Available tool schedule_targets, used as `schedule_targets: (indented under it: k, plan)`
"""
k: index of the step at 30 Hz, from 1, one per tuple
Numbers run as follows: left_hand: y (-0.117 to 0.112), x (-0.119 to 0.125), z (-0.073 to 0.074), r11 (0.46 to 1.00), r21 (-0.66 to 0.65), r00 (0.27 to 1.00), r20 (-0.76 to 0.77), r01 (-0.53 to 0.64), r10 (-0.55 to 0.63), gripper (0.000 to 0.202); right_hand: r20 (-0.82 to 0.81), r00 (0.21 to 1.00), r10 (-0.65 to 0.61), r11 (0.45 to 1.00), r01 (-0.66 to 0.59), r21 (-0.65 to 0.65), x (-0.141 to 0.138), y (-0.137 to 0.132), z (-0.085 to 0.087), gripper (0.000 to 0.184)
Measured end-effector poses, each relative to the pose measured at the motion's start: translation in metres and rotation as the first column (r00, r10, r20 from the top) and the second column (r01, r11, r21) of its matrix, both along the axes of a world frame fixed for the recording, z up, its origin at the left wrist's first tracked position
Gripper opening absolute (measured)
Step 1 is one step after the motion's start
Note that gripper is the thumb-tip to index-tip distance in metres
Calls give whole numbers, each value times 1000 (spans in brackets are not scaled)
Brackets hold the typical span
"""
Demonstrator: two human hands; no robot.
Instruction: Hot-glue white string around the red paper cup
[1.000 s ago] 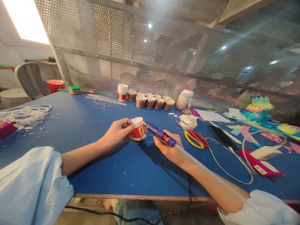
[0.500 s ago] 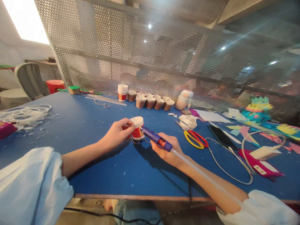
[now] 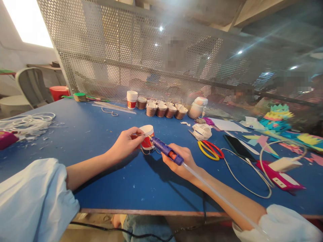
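A red and white paper cup (image 3: 147, 140) is in front of me over the blue table. At its left side my left hand (image 3: 131, 139) is closed in a pinch on a thin cord (image 3: 141, 134). A loop of cord (image 3: 146, 153) hangs at the cup's lower edge. My right hand (image 3: 180, 159) is wrapped round a purple hot glue gun (image 3: 164, 148), whose tip meets the cup's wall near the left fingertips. A long clear glue stick (image 3: 209, 188) sticks out of the gun's back, over my right forearm. The far side of the cup is hidden.
Stacked paper cups (image 3: 132, 99) and several brown-wrapped cups (image 3: 161, 109) stand at the back. To the right lie scissors (image 3: 210, 150), a white tape roll (image 3: 202, 131), a phone (image 3: 239, 147) and a pink power strip (image 3: 282, 178) with cables. White cord (image 3: 30, 122) lies coiled at left.
The glue gun and my right hand have shifted slightly to the left. The cup has moved a touch left too, while my left hand stays nearly still.
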State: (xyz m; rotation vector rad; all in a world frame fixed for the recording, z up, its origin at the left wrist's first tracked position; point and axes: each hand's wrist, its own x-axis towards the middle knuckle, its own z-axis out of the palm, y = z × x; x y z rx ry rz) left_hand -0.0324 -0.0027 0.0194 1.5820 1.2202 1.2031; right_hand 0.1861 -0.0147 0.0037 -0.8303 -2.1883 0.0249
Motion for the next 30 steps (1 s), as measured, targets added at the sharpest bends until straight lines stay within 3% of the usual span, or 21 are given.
schedule_targets:
  k: [8, 16, 30]
  plan:
    - [1, 0, -2, 998, -50, 999, 30, 28, -26, 18, -59, 994, -95, 993, 98, 59, 2, 5, -2, 8]
    - [2, 0, -1, 996, -85, 998, 51, 32, -27, 19, -45, 994, -102, 990, 106, 95, 5, 6, 0, 8]
    - [2, -2, -1, 995, -76, 992, 119, 58, -48, 17, -187, 967, -174, 962, 126, -242, 1, 7, 4, 21]
